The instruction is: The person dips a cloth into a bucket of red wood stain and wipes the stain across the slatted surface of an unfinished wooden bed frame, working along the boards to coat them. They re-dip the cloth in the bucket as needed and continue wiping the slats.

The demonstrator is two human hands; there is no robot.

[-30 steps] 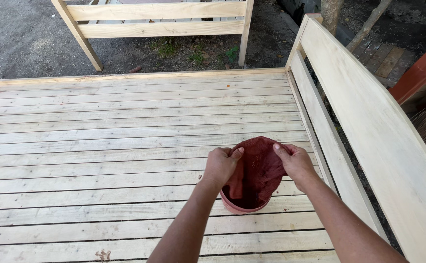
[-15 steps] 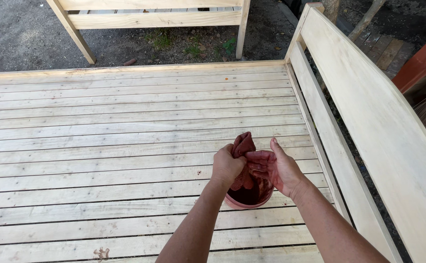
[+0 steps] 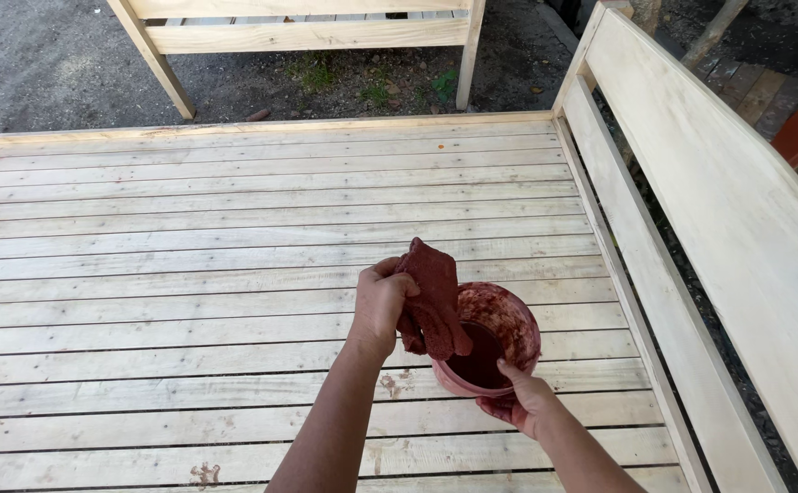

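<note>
Left hand [image 3: 382, 306] fingers are pinching the rag [image 3: 432, 297] over the tub [image 3: 495, 342]. Right hand [image 3: 522, 402] is gripping its rim; keeping it level is best while dipping.

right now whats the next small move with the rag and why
Probably lower the rag into the pink bucket. The left hand holds it bunched just above the rim, the right hand tips the bucket toward it, and dark red stain sits at the bottom. The slatted wood around is mostly bare and pale.

Pale slatted wooden bed frame [image 3: 189, 237], red-brown stains [image 3: 205, 473]
</note>
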